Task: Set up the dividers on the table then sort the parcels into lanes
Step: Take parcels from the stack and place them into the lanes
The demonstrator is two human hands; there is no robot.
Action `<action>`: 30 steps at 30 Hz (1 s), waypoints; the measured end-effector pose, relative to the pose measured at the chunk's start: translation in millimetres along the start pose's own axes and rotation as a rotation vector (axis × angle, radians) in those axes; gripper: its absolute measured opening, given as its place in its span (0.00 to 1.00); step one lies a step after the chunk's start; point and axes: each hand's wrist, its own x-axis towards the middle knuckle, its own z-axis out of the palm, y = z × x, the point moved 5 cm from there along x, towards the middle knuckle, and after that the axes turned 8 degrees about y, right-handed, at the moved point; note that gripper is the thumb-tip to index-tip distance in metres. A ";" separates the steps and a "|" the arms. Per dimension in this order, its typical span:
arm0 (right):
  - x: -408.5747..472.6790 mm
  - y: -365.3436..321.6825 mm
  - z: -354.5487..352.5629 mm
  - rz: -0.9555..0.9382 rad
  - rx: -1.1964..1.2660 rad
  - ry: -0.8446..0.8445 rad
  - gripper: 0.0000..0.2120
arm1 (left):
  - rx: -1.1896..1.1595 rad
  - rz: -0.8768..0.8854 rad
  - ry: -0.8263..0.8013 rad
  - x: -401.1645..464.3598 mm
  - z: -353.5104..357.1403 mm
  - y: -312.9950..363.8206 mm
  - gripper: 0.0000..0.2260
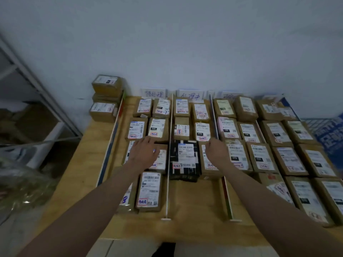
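Parcels in lanes, both hands over the middle rows

Parcels (pixel 202 131) lie label-up in rows on the wooden tabletop (pixel 194 225), split into lanes by upright dividers (pixel 168 164) running from the lower frame toward the wall. Three paper signs (pixel 153 93) stand against the wall at the lane heads. The left hand (pixel 143 152) lies flat, fingers (pixel 152 143) spread and straight, on a parcel in the left-centre lane. The right hand (pixel 217 150) is over a brown parcel just right of a black parcel (pixel 184 160) in the centre lane, its fingers curled; whether they grip anything cannot be told. A stack of boxes (pixel 106 98) sits in the upper left of the tabletop, outside the leftmost divider. A metal shelf (pixel 37 86) stands at the frame's left.
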 end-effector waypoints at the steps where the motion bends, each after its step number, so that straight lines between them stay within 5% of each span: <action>1: -5.0 -16.1 -0.5 -0.041 0.004 0.001 0.10 | 0.008 -0.027 0.011 -9.2 -9.2 -12.8 0.20; 6: -34.9 -93.6 16.1 -0.176 0.078 -0.020 0.08 | 0.048 -0.143 0.050 -55.1 -51.6 -79.2 0.21; 17: -73.7 -259.4 68.1 -0.521 0.053 -0.027 0.23 | 0.076 -0.333 0.150 -78.4 -98.7 -226.2 0.23; 30: -26.9 -399.8 146.8 -0.338 0.071 -0.016 0.24 | 0.032 -0.225 0.116 25.1 -97.1 -380.5 0.25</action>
